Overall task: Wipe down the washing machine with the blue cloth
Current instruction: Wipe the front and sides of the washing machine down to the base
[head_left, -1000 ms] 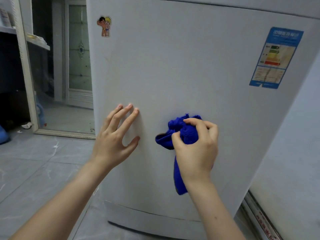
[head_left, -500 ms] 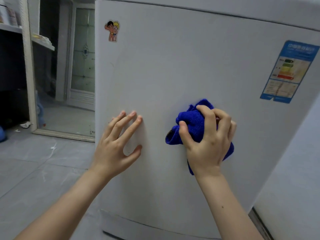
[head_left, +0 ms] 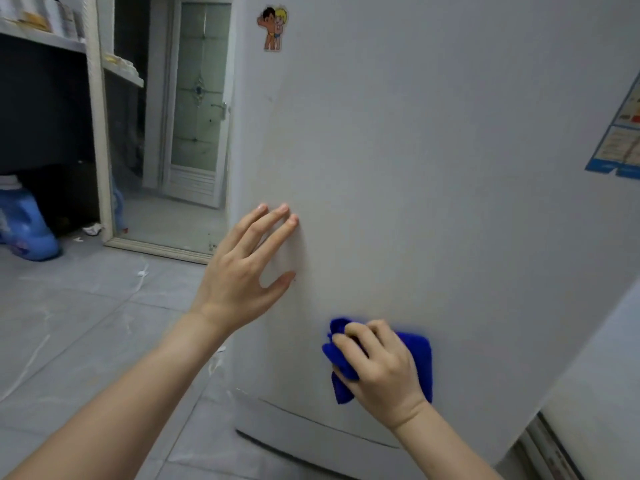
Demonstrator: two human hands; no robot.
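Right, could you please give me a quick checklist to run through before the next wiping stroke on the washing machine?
1. Grip: the right hand has its fingers curled over the blue cloth: ok.
2. Contact: the blue cloth lies against the front panel of the washing machine: ok.
3. Brace: the left hand rests on the panel with straight fingers, apart from the cloth: ok.
4. Room below: bare panel shows between the cloth and the seam near the base: ok.
5. Cloth damp enough: cannot tell.
6. Edges of the energy label, partly out of view: cannot tell.
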